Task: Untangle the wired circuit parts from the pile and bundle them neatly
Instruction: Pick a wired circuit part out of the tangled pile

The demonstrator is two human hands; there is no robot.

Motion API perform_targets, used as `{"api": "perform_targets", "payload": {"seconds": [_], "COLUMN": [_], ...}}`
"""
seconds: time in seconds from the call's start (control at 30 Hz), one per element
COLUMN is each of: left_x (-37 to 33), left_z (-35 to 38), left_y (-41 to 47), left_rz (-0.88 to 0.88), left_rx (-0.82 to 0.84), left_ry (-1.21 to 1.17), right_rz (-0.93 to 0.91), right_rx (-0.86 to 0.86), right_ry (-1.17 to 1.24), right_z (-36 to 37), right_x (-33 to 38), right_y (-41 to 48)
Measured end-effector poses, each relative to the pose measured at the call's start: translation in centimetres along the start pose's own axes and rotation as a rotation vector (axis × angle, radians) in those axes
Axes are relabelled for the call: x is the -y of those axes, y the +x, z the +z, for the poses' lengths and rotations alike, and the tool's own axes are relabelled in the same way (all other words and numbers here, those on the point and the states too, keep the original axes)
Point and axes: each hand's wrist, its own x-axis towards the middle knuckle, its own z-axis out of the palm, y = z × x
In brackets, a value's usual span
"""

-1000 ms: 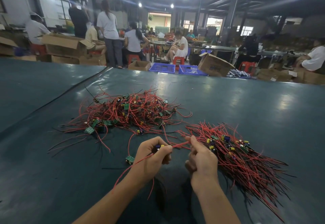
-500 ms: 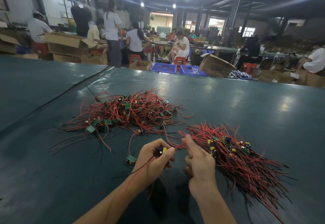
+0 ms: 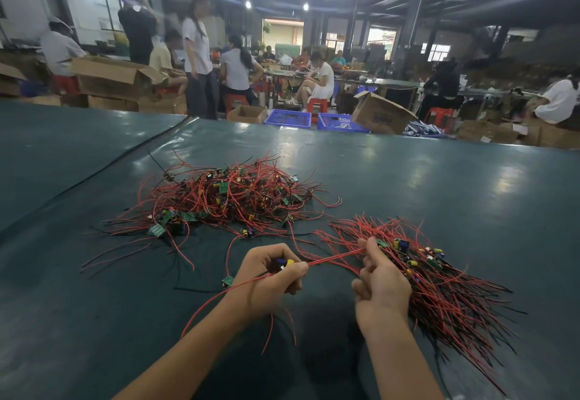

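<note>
Since half a second ago the two hands have drawn apart, and the red leads [image 3: 332, 258] of the wired part [image 3: 285, 263] now run taut between them. That part sits low in the middle of the frame. Its blue and yellow component end is gripped in the curled fingers of the left hand [image 3: 270, 277]. Its leads slant up and to the right to the right hand [image 3: 381, 286], which pinches them between thumb and forefinger, the other fingers curled. The long axis therefore lies nearly left to right, rising a little rightward. The sorted bundle [image 3: 445, 286] lies just beyond the right hand, at centre right, its wires fanned toward the lower right. The right hand is the nearer one, so adding the part looks like a short carry rightward. The tangled pile [image 3: 232, 199] lies above the left hand on the dark green table [image 3: 455, 180].
</note>
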Motion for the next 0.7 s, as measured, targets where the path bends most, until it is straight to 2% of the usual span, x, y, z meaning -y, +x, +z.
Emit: {"api": "perform_targets", "payload": {"seconds": [0.1,0.2,0.27,0.53,0.6,0.67,0.7], "left_x": [0.3,0.2,0.5,0.5,0.6,0.5,0.4], "left_z": [-0.3,-0.4,-0.8,-1.1,-1.2,-1.5,-1.8], "left_y": [0.2,0.6,0.8,1.6,1.7,1.8,1.8], "left_rz": [-0.083,-0.322,-0.419,-0.455,-0.447,-0.427,-0.419], "left_rx": [-0.085,-0.241,-0.315,-0.522,-0.529,-0.483,-0.452], "left_ry": [-0.103,-0.479,-0.642,-0.963,-1.008,-1.01,-1.011], "right_rz": [-0.075,-0.097,-0.147,-0.566,-0.657,-0.626,-0.543], "right_rx": [0.05,0.18,0.247,0.465,0.554,0.63,0.656], "right_ry": [0.029,0.08,0.038,-0.134,-0.179,-0.174,-0.127], "right_z": [-0.1,0.0,0.1,0.8,0.8,0.7,0.8], "right_x": [-0.2,-0.4,-0.7,-1.9,-2.0,-1.8,-1.6], "right_y": [-0.1,-0.5,-1.0,-3.1,-3.6,-3.8,-3.9]}}
